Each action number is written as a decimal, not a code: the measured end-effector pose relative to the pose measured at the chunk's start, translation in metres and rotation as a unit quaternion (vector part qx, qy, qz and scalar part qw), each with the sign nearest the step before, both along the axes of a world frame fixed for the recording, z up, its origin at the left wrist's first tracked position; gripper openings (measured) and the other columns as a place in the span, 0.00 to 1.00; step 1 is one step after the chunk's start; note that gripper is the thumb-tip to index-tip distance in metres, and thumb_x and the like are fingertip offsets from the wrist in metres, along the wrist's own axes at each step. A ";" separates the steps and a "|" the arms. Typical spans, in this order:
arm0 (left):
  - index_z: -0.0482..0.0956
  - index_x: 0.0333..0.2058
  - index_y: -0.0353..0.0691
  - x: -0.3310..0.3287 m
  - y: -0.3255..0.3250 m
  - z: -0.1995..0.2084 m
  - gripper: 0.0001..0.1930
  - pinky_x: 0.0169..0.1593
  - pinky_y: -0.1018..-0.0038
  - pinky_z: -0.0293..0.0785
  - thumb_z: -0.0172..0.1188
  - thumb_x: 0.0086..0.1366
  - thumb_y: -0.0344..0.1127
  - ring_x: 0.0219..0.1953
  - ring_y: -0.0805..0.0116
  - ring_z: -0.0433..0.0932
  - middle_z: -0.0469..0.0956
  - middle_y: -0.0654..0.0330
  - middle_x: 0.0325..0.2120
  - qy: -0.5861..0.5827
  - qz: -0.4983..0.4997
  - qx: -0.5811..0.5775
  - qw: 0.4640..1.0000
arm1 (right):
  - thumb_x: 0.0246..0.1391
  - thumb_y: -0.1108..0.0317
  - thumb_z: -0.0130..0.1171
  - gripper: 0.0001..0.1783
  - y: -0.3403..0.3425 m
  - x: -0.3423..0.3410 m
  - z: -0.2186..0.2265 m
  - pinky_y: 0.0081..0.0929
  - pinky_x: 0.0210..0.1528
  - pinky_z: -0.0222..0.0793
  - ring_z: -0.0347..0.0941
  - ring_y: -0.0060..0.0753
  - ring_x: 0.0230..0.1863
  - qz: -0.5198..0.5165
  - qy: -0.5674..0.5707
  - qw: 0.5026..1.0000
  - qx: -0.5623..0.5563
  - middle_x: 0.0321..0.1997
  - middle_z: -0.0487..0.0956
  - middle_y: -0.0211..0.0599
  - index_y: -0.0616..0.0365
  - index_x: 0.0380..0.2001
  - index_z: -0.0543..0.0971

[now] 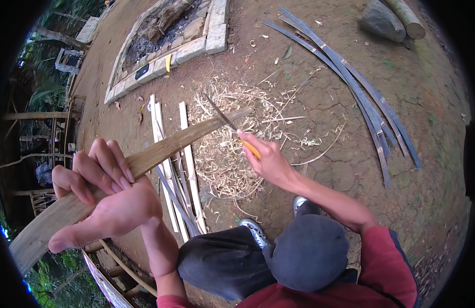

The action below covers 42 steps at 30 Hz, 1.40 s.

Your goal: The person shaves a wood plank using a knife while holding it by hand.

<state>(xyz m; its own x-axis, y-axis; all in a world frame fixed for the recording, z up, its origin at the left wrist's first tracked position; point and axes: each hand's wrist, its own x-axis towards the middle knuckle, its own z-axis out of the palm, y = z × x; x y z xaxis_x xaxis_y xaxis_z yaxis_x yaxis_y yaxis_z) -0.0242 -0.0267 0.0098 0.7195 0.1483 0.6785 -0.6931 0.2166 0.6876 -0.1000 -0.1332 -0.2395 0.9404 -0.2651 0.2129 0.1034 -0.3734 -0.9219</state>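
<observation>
You are sitting over bare, cracked brown dirt ground (319, 169), your knees in dark trousers (232, 259) drawn up at the bottom of the view; at the top left lies a stone-edged pit (196, 46) filled with ash and a charred log; at the upper right a bundle of long dark strips (360, 97) curves across the ground, well apart from your hands, with two logs (389, 20) beyond it; the largest thing you hold is a wide bamboo slat (160, 151), which runs from the lower left edge up to the middle of the view, tilted, its far end over a heap of pale shavings (232, 143); beneath the slat a few pale split strips (189, 169) lie side by side on the ground, with some darker ones among them; your left hand (106, 197) is closed around the slat near its lower part, fingers curled over the top edge and thumb stretched out along the underside; your right hand (268, 159) is wrapped tightly round the yellow handle of a knife (230, 126), whose thin dark blade points up and away and touches the slat close to its far end; grey shoes (255, 231) show just below the shavings.
</observation>
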 end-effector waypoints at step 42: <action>0.53 0.22 0.45 0.006 0.008 -0.001 0.42 0.17 0.75 0.44 0.33 0.53 0.87 0.17 0.71 0.46 0.49 0.63 0.13 -0.013 0.070 0.047 0.996 | 0.57 0.80 0.55 0.24 -0.012 0.015 0.069 0.25 0.16 0.69 0.74 0.28 0.16 -0.085 -0.185 0.979 0.025 0.20 0.78 0.41 0.64 0.58 0.72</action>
<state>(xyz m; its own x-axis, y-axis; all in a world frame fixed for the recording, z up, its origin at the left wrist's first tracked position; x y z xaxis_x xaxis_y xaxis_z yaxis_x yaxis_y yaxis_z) -0.0181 -0.0186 0.0084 0.6778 0.1811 0.7126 -0.7302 0.0524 0.6812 -0.0852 -0.1450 -0.1702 0.7428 -0.4289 0.5141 0.3745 -0.3704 -0.8500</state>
